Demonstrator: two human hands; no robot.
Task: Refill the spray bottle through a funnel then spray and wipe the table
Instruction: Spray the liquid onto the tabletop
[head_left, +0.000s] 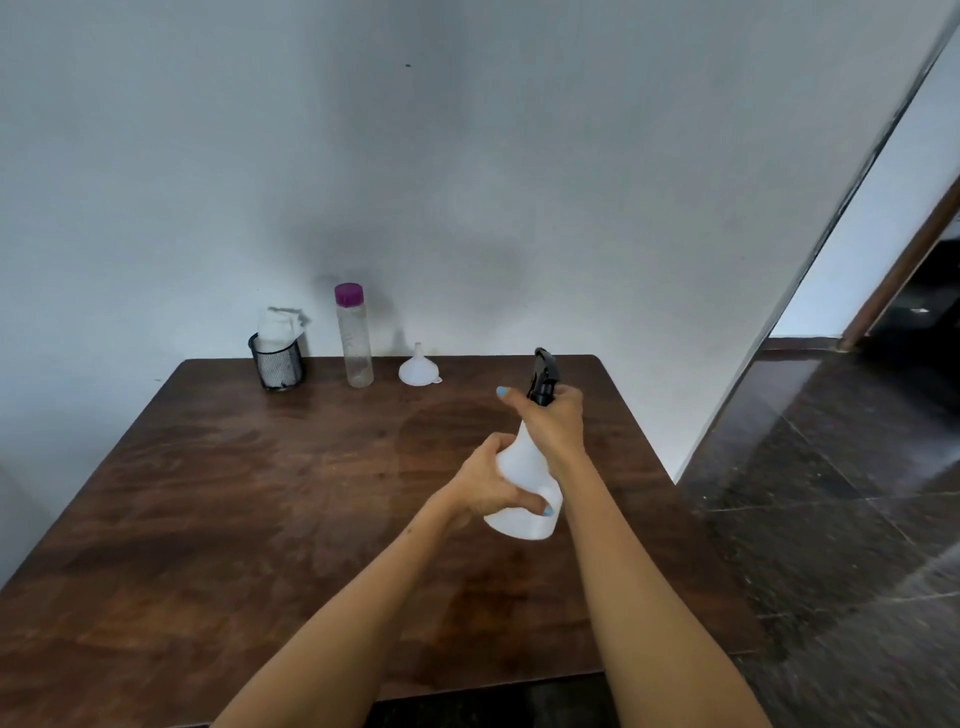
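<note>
Above the dark wooden worktop (260, 493), left hand (488, 483) clasps the white plastic spray bottle (524, 467); right hand (550, 421) wraps, seemingly tightly, its black nozzle collar.

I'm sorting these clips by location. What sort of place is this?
Probably a plain room in a home: a wooden table against a bare white wall, dark polished stone floor, and a doorway at right.

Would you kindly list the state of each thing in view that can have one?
White plastic spray bottle: lifted, tilted, black trigger head on.
Left hand: grips the bottle's body.
Right hand: grips the bottle's neck.
Clear bottle with purple cap: upright, capped.
White plastic funnel: inverted, spout up.
Black mesh cup: upright, holding a white cloth.
Brown wooden table: no spray droplets discernible.
</note>
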